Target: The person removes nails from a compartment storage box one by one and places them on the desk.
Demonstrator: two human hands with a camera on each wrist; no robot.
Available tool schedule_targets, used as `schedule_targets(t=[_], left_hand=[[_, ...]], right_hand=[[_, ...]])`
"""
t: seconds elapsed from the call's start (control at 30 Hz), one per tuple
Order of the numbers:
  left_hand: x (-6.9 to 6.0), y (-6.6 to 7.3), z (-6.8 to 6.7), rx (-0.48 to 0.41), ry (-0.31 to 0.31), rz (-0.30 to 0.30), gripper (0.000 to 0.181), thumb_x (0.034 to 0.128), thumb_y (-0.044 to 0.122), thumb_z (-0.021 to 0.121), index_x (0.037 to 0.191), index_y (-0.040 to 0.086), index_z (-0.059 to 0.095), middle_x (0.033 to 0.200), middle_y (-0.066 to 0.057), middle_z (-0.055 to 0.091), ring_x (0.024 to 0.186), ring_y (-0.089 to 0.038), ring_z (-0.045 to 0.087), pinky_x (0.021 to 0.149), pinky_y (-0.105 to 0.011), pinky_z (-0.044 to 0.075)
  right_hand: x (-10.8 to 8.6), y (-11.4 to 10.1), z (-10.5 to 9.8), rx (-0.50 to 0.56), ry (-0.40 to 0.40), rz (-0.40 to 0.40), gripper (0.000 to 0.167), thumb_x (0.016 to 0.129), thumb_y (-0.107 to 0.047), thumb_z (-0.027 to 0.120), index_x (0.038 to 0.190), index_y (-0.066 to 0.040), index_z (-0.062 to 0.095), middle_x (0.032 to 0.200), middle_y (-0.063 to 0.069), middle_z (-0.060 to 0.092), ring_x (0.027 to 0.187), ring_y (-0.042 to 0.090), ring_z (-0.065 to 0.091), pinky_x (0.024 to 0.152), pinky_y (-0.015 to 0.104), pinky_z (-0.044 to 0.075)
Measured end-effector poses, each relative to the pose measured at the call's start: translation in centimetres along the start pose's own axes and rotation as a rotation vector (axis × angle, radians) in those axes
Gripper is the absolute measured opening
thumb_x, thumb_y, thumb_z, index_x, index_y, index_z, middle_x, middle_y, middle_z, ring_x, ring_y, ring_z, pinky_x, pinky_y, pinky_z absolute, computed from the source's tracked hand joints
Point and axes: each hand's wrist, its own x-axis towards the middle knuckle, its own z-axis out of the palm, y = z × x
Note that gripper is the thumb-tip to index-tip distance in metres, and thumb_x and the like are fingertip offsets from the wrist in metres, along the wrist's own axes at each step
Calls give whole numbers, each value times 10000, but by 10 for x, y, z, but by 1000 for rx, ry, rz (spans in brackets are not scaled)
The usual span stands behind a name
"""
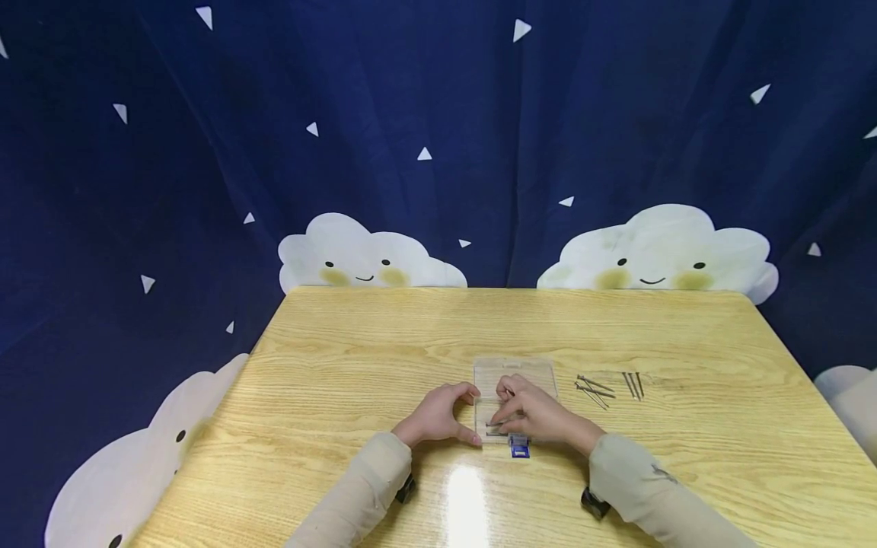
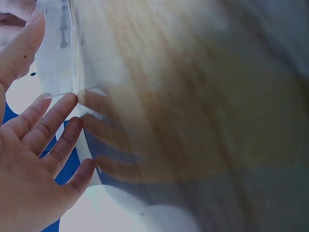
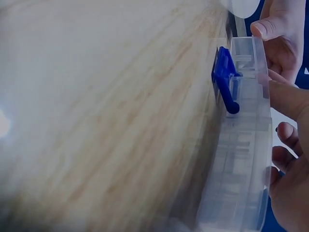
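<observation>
A clear plastic box (image 1: 481, 411) lies on the table with its lid (image 1: 514, 373) raised at the back and a blue latch (image 1: 520, 447) at the front. My left hand (image 1: 441, 412) spans the box's left end, fingers fairly straight and spread, thumb at the front corner. My right hand (image 1: 537, 411) reaches into the box. Its thumb and index finger pinch a slim metal screw (image 1: 490, 424), partly hidden by the fingertips. Another screw (image 1: 495, 434) lies nearer the front wall. Through the plastic, the left wrist view shows dark screws (image 2: 63, 29).
To the right of the box, several loose screws (image 1: 594, 390) lie crossed on the wooden table (image 1: 342, 358). Farther right is a small row of screws (image 1: 633, 386). A dark blue curtain (image 1: 438, 99) with clouds hangs behind the table.
</observation>
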Motion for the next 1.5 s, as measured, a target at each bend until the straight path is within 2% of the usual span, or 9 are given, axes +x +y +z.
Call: schedule_targets(t=[0.33, 0.6, 0.8, 1.03, 1.13, 1.37, 1.5], left_hand=[[0, -1, 1, -11, 6, 10, 665, 610, 341, 841, 1159, 116, 539, 1036, -8, 626, 1013, -196, 530, 915, -326, 388], [-1, -2, 1, -10, 12, 16, 657, 609, 335, 842, 1150, 118, 538, 1029, 0, 626, 1009, -198, 533, 924, -328, 379], [0, -1, 1, -7, 9, 14, 663, 605, 340, 843, 1149, 112, 539, 1031, -8, 626, 1004, -205, 530, 917, -338, 385], [0, -1, 1, -12, 9, 2, 674, 596, 336, 847, 1155, 114, 542, 1030, -12, 622, 1003, -198, 538, 956, -350, 357], [-1, 0, 1, -14, 11, 0, 672, 597, 341, 846, 1154, 116, 544, 1033, -14, 622, 996, -202, 532, 918, -340, 383], [-1, 0, 1, -21, 7, -1, 662, 605, 333, 843, 1153, 116, 542, 1042, -17, 624, 1015, -210, 537, 963, -377, 350], [0, -1, 1, -15, 7, -2, 661, 607, 347, 840, 1153, 123, 541, 1044, -10, 625, 1019, -205, 535, 957, -374, 357]], right_hand=[[4, -2, 1, -84, -73, -24, 133, 684, -184, 777, 813, -205, 756, 829, -66, 371, 787, 77, 307, 660, 211, 322], [9, -6, -2, -81, -166, 30, 198, 701, -172, 759, 888, -237, 748, 839, -83, 358, 789, 79, 308, 674, 210, 302], [14, -5, -3, -161, -207, -22, 253, 665, -189, 777, 905, -262, 744, 819, -80, 333, 749, 84, 272, 639, 210, 243], [17, -6, -4, -216, -266, -17, 253, 678, -208, 779, 917, -282, 739, 851, -73, 380, 746, 85, 271, 638, 208, 244], [17, -6, -4, -226, -281, -18, 240, 695, -206, 770, 921, -282, 739, 859, -69, 397, 749, 84, 279, 641, 204, 255], [18, -6, -4, -256, -270, -79, 267, 709, -181, 766, 946, -299, 731, 850, -50, 408, 737, 86, 270, 625, 196, 246], [18, -4, -4, -253, -271, -87, 241, 700, -180, 770, 915, -285, 741, 866, -32, 438, 747, 86, 284, 634, 199, 271]])
